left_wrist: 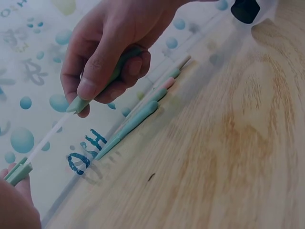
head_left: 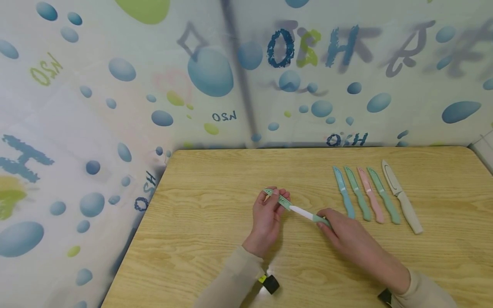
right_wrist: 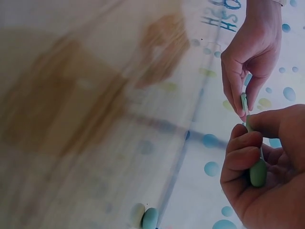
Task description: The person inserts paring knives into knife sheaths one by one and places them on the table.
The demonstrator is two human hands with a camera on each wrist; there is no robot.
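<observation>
My left hand [head_left: 266, 218] pinches a green blade sheath [head_left: 284, 202] with a fish-like pattern, over the middle of the table. My right hand [head_left: 352, 235] grips the green handle [head_left: 322, 221] of a small knife, fingers curled round it. The knife's white blade [head_left: 302, 212] shows between the hands, its tip end at the sheath's mouth. In the left wrist view the right thumb lies along the handle [left_wrist: 114, 71], and the blade runs down to the sheath [left_wrist: 19, 171]. The right wrist view shows the handle's butt [right_wrist: 258, 172] out of the palm.
Right of my hands, a row of sheathed knives lies on the wooden table [head_left: 200, 184]: a blue knife [head_left: 346, 199], a green knife [head_left: 362, 201], a pink knife [head_left: 373, 201], another green knife [head_left: 388, 203] and a larger cream knife [head_left: 408, 209]. A patterned wall covering [head_left: 154, 77] stands behind.
</observation>
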